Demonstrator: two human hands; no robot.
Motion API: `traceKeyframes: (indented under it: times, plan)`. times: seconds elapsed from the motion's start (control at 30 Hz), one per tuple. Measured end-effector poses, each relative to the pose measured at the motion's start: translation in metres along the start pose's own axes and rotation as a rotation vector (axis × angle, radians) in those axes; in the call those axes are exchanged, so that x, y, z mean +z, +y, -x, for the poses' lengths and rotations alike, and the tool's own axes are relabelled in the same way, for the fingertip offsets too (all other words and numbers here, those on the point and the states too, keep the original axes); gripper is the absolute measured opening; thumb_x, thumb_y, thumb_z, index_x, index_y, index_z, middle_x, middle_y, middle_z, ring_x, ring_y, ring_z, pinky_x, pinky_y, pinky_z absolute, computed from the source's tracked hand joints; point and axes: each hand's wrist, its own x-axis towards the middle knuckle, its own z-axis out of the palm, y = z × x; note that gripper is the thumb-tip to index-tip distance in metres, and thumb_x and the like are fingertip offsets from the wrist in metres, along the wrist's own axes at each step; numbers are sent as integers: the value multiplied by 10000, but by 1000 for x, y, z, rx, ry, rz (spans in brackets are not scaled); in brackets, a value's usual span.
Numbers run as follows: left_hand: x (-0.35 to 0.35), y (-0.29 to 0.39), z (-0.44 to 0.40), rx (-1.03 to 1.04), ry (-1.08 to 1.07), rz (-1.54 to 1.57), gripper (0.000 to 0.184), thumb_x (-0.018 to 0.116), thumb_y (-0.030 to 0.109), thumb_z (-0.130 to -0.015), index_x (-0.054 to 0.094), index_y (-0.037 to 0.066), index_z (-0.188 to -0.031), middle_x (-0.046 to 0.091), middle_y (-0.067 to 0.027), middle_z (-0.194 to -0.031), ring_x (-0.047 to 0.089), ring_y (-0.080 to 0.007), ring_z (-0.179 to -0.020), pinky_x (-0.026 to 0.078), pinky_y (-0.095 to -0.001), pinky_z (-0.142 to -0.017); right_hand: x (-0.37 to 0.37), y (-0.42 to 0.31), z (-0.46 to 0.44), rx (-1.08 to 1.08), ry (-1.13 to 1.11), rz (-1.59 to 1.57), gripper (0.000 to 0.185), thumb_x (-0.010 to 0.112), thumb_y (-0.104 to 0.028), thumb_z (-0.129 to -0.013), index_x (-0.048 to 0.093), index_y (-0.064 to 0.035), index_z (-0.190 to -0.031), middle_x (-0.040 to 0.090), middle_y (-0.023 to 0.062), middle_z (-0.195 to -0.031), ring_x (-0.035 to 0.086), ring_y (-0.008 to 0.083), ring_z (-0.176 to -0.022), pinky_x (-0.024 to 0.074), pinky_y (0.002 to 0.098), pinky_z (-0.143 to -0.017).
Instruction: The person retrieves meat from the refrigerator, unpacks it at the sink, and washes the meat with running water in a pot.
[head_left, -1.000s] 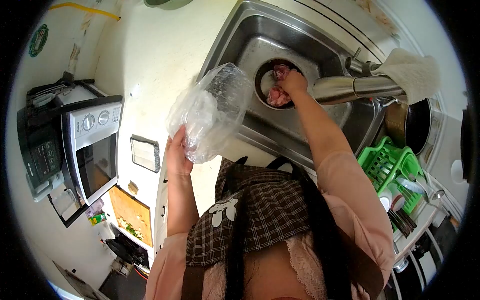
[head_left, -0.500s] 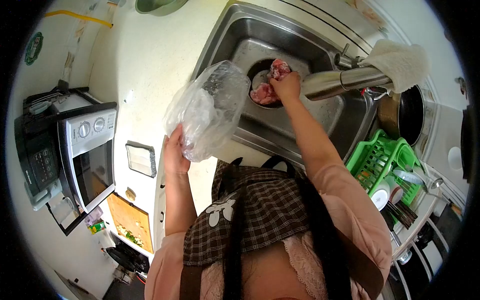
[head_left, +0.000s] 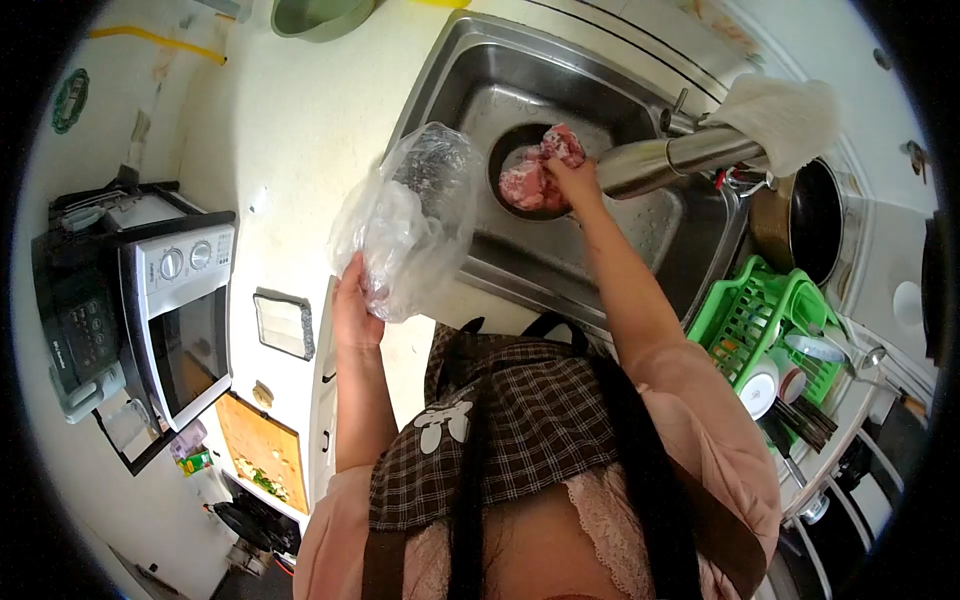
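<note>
Pieces of raw meat (head_left: 522, 185), pink and frosty-looking, are over the round drain opening of the steel sink (head_left: 640, 110). My right hand (head_left: 574, 184) grips the meat from the near right side, its fingertips partly hidden behind it. To the left, my left hand (head_left: 355, 312) is closed on the lower edge of a clear plastic bag (head_left: 415, 215), which puffs out over the counter and the sink's left rim. Whether anything is inside the bag's crumpled part I cannot tell.
A wide steel faucet (head_left: 690, 160) with a white cloth (head_left: 785, 115) draped on it reaches over the sink. Right of it stand a pot (head_left: 815, 225) and a green dish rack (head_left: 745, 325). A green bowl (head_left: 320, 15) is at the back; a microwave (head_left: 185, 310) stands left.
The bag has shifted slightly left, away from the meat. My right hand still grips the meat, which sits slightly differently over the drain. The view has tilted a little.
</note>
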Motion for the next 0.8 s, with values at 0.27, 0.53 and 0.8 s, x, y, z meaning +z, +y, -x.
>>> traceKeyframes:
  times: [0.27,0.53,0.8]
  plan:
    - [44,-26,7,-147,-250,-399,433,599,279,-816,472,54,-1163,568,-68,-1021,558,-174,-893,461,-286,-762,-29,-45,78,-80,-599,-339,616,692,-315,-636,470,59,-1073,580,162,-986,587,217,-830,468,313,-719]
    - [55,-62,3,-536,-842,-366,572,667,261,-745,421,-27,-1173,545,-118,-1073,544,-212,-979,448,-328,-834,-52,-90,150,-429,-271,267,618,690,-381,-620,453,27,-1019,523,241,-963,530,390,-906,428,432,-782]
    - [74,-48,30,-274,-850,-307,590,638,143,-729,356,-4,-1226,497,-117,-1147,522,-248,-1028,437,-353,-871,-133,-53,74,-162,6,-696,359,589,-344,-808,524,-44,-995,590,48,-830,568,139,-607,448,249,-529]
